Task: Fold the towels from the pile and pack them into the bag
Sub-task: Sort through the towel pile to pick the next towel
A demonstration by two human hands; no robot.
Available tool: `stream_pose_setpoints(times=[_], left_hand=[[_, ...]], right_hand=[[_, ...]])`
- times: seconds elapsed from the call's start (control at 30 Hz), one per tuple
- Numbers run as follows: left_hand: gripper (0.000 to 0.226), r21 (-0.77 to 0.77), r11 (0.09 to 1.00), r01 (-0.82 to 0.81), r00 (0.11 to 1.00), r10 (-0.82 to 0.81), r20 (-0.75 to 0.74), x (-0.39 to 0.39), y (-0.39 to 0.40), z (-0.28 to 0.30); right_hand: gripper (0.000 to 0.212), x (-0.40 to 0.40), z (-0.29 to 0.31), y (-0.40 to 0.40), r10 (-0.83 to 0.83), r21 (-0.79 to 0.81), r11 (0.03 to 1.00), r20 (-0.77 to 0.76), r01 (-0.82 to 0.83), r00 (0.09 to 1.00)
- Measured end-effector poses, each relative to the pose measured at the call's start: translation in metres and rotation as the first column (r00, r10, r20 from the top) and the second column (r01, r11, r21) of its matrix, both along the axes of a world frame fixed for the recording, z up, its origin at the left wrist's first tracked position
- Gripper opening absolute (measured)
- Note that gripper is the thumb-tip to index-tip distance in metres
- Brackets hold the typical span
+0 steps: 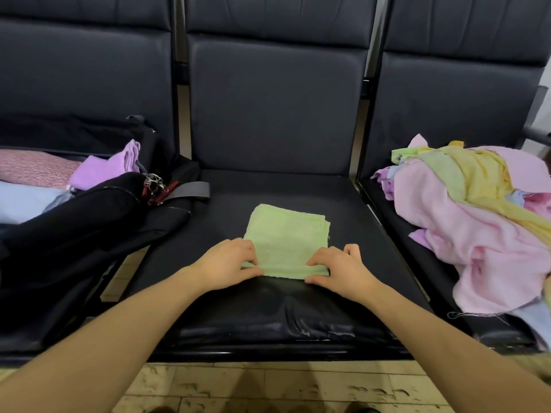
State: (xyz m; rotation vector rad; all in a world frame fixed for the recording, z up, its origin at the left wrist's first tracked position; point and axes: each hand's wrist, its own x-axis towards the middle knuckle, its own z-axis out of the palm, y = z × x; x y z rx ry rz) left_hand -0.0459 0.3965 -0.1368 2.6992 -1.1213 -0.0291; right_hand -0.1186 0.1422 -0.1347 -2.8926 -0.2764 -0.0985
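Head view, going left to right: bag [89, 216] sits unzipped on the left seat with folded towels already inside, so packing is just a short reach. Left hand [226, 263] pinches the near left corner of the green towel [287, 236], thumb underneath and fingers curled on top. That towel lies folded flat on the middle seat [343, 204], probably because it's the roomiest surface. Right hand [340, 268] mirrors it on the near right corner. Both forearms angle inward, wrists low. Pile [471, 222] waits on the right seat.
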Motion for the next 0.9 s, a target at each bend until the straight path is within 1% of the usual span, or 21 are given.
stream_pose_setpoints(times=[0.1,0.13,0.17,0.2,0.23,0.27,0.3,0.37,0.4,0.43,0.57,0.63,0.7,0.77,0.8,0.9], left_hand=[[0.04,0.034,0.999,-0.014,1.0,0.013,0.026,0.0,-0.003,0.001],[0.043,0.043,0.999,-0.032,0.999,0.03,0.039,0.0,-0.005,0.001],[0.049,0.045,0.997,-0.062,0.997,0.06,0.048,-0.001,-0.006,0.002],[0.06,0.04,0.994,-0.1,0.994,0.099,0.045,-0.001,-0.007,0.002],[0.072,0.023,0.991,-0.135,0.991,0.135,0.026,-0.001,-0.007,0.002],[0.079,-0.001,0.987,-0.162,0.987,0.162,-0.002,-0.001,-0.008,0.001],[0.076,-0.023,0.984,-0.178,0.984,0.178,-0.026,0.0,-0.008,-0.001],[0.054,-0.043,0.982,-0.186,0.982,0.185,-0.04,0.001,-0.009,-0.004],[0.048,-0.053,0.981,-0.187,0.982,0.185,-0.046,0.001,-0.009,-0.005],[0.046,-0.066,0.979,-0.194,0.98,0.191,-0.053,0.001,-0.009,-0.005],[0.044,-0.129,0.951,-0.28,0.958,0.267,-0.103,0.004,-0.007,-0.009],[0.044,-0.133,0.949,-0.286,0.956,0.273,-0.109,0.006,-0.008,-0.011],[0.038,-0.142,0.949,-0.28,0.958,0.267,-0.104,0.008,-0.009,-0.013],[0.03,-0.194,0.934,-0.301,0.952,0.283,-0.117,0.01,-0.012,-0.015],[0.028,-0.236,0.92,-0.313,0.948,0.287,-0.137,0.012,-0.013,-0.015],[0.018,-0.377,0.869,-0.321,0.943,0.254,-0.217,0.013,-0.014,-0.011]], right_hand=[[0.025,0.004,0.001,0.003,0.023,-0.051,0.998,0.012,-0.022,1.0],[0.022,0.005,0.002,0.003,0.026,-0.046,0.999,0.027,-0.025,0.999],[0.019,0.007,0.002,0.003,0.02,-0.013,1.0,0.051,-0.019,0.998],[0.016,0.008,0.003,0.002,-0.003,0.045,0.999,0.078,-0.001,0.997],[0.012,0.009,0.004,0.001,-0.033,0.111,0.994,0.096,0.022,0.995],[0.008,0.01,0.005,0.0,-0.056,0.17,0.985,0.094,0.04,0.994],[0.007,0.01,0.006,0.0,-0.068,0.217,0.975,0.073,0.05,0.995],[0.01,0.013,0.007,-0.003,-0.097,0.303,0.948,-0.011,0.095,0.995],[0.011,0.015,0.005,-0.005,-0.114,0.344,0.931,-0.048,0.123,0.992],[0.014,0.017,0.003,-0.007,-0.125,0.372,0.918,-0.063,0.14,0.99],[0.02,0.024,-0.001,-0.011,-0.146,0.457,0.878,-0.027,0.142,0.989],[0.019,0.024,0.002,-0.009,-0.155,0.512,0.847,-0.02,0.144,0.988],[0.018,0.025,0.004,-0.007,-0.168,0.541,0.829,-0.004,0.143,0.986],[0.019,0.025,0.006,-0.008,-0.173,0.531,0.836,0.013,0.14,0.985],[0.019,0.025,0.006,-0.01,-0.175,0.496,0.857,0.022,0.141,0.984],[0.02,0.021,0.004,-0.013,-0.155,0.28,0.95,0.028,0.141,0.988]])
